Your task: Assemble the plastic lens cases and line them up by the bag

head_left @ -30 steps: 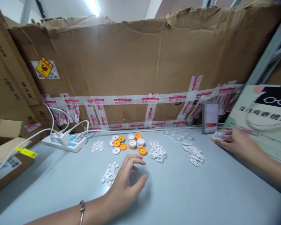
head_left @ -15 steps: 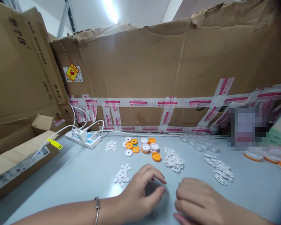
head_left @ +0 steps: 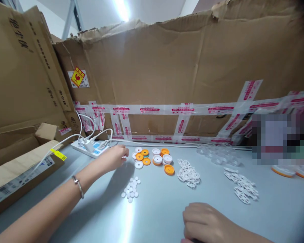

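Right hand rests on the counter, fingers curled shut. Past loose white discs, left hand reaches beside orange caps; its grip cannot be told. Spoked wheels lie piled, so most parts seem unassembled.

The left hand reaches far left, fingers down on the table between the power strip and the orange and white caps. White discs lie nearer. The right hand rests curled at the near edge. Two piles of white rings lie to the right, in front of the cardboard.
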`<state>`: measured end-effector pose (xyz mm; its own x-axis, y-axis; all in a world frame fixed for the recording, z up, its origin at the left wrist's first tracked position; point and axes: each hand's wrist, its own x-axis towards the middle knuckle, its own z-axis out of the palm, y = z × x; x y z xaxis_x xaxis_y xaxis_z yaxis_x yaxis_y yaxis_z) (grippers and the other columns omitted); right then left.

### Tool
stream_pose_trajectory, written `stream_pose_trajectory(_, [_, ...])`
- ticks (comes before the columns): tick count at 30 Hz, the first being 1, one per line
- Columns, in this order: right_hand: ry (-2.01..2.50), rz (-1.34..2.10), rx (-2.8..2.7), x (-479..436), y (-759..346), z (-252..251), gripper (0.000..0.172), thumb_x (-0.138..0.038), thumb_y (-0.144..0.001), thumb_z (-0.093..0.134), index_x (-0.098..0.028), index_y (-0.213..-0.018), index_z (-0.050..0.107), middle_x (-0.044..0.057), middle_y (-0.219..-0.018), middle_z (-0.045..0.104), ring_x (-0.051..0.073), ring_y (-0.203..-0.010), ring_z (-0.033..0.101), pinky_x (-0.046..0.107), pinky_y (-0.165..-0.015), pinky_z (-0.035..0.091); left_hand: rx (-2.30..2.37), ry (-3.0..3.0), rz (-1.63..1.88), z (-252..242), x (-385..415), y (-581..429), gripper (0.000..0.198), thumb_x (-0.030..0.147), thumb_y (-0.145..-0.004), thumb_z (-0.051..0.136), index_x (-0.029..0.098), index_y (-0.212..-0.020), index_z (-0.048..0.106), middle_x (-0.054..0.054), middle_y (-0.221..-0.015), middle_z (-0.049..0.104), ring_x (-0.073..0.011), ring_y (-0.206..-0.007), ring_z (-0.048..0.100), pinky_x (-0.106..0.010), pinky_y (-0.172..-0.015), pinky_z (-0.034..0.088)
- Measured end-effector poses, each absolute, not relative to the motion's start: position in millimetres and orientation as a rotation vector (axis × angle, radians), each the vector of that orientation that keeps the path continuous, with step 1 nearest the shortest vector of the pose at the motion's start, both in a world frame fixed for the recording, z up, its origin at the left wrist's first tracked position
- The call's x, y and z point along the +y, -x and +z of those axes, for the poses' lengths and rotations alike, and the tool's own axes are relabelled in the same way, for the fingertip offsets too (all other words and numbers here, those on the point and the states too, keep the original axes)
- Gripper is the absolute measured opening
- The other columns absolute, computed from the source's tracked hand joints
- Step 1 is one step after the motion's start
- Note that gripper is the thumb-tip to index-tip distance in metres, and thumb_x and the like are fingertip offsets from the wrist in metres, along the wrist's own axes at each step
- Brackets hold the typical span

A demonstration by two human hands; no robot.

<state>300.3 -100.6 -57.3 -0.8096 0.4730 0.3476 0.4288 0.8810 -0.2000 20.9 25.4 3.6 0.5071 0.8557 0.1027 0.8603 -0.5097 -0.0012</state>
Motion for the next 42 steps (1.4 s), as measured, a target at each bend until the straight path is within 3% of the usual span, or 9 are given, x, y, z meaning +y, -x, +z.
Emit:
stream_pose_trajectory(10, [0.666, 0.274, -2.667, -98, -302, -65, 0.025, -0.022, -0.091, 0.04, -0.02, -0.07, 0.053, 0.001, -0.062, 0.056, 0.013, -0.059, 0.049, 0.025, -0.059, 0.037, -1.596, 2.597, -0.089, -26, 35, -19, 0.024, 0.001, -0.07, 0.041, 0.014, -0.075, 0.062, -0.01, -0.081, 0.061, -0.0201, -0.067, 0.06, -0.027, -0.059, 0.042])
stream_pose_trajectory(19, [0.65, 0.365, -2.611, -96, -301, -61, 0.032, -0.025, -0.092, 0.034, -0.019, -0.069, 0.055, 0.002, -0.061, 0.056, 0.012, -0.057, 0.047, 0.024, -0.058, 0.037, -1.636, 2.603, -0.145, -18, 42, -11, 0.02, 0.003, -0.071, 0.047, 0.014, -0.079, 0.062, -0.009, -0.085, 0.06, -0.0186, -0.069, 0.058, -0.026, -0.061, 0.042])
stream_pose_trajectory(24, [0.671, 0.396, -2.607, -96, -303, -61, 0.028, -0.022, -0.091, 0.038, -0.019, -0.069, 0.055, 0.002, -0.061, 0.057, 0.012, -0.058, 0.049, 0.024, -0.059, 0.038, -1.616, 2.663, -0.173, -19, 43, -13, 0.02, 0.001, -0.068, 0.046, 0.015, -0.066, 0.06, -0.005, -0.073, 0.059, -0.0163, -0.065, 0.056, -0.024, -0.059, 0.042])
stream_pose_trajectory(31, [0.733, 0.422, -2.592, -94, -301, -61, 0.025, -0.02, -0.089, 0.039, -0.018, -0.07, 0.055, 0.003, -0.063, 0.058, 0.013, -0.06, 0.05, 0.024, -0.06, 0.039, -1.418, 2.815, -0.454, -10, 7, -53, 0.012, 0.013, -0.079, 0.048, 0.017, -0.081, 0.059, -0.005, -0.084, 0.058, -0.0148, -0.077, 0.056, -0.023, -0.069, 0.044])
stream_pose_trajectory(34, [0.76, 0.435, -2.605, -93, -299, -60, 0.023, -0.018, -0.088, 0.041, -0.018, -0.069, 0.055, 0.003, -0.062, 0.058, 0.013, -0.06, 0.051, 0.024, -0.059, 0.039, -1.147, 3.024, -0.638, -26, -20, -77, 0.009, 0.015, -0.079, 0.05, 0.016, -0.077, 0.059, -0.005, -0.08, 0.058, -0.016, -0.075, 0.056, -0.025, -0.067, 0.045])
stream_pose_trajectory(42, [0.8, 0.464, -2.607, -94, -299, -59, 0.015, -0.014, -0.083, 0.049, -0.018, -0.07, 0.056, 0.001, -0.065, 0.06, 0.013, -0.063, 0.052, 0.023, -0.061, 0.039, -1.063, 3.149, -0.545, -50, -45, -102, 0.006, 0.021, -0.077, 0.059, 0.015, -0.076, 0.061, -0.005, -0.075, 0.06, -0.0174, -0.069, 0.056, -0.026, -0.061, 0.045])
